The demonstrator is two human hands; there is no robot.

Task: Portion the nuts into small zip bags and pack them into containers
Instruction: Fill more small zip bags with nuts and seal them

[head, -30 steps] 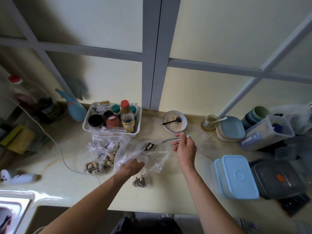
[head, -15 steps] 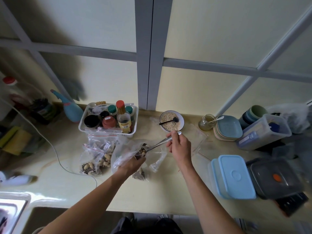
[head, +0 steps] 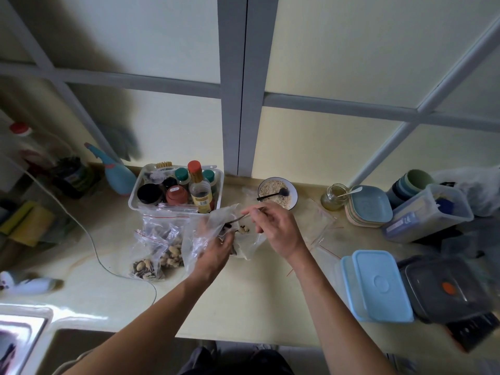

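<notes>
Head view: a person portions nuts at the surface [head: 243,301].
Left hand [head: 216,253]: fingers grip the clear bag [head: 200,234], holding it open.
Right hand [head: 276,228]: fingers pinch the spoon [head: 238,219], its tip inside the bag.
Nuts [head: 244,229]: in the bag, just left of the right fingers.
Filled zip bags [head: 159,253]: left of the left fingers.
Blue container [head: 378,285]: well right of the right fingers.

Counter [head: 243,301] w/ nut bags [head: 158,253], blue containers [head: 376,285], condiment bin [head: 176,193].

Soft, even daylight fills the scene, moderately bright. Glare shines on the counter [head: 89,315] near the sink [head: 24,336] at lower left. A dark, blurred shadow falls across the wall [head: 113,77] at upper left. The wide lens bends the window bars [head: 446,58] outward. Edges look smeared, and the hands are slightly blurred.
</notes>
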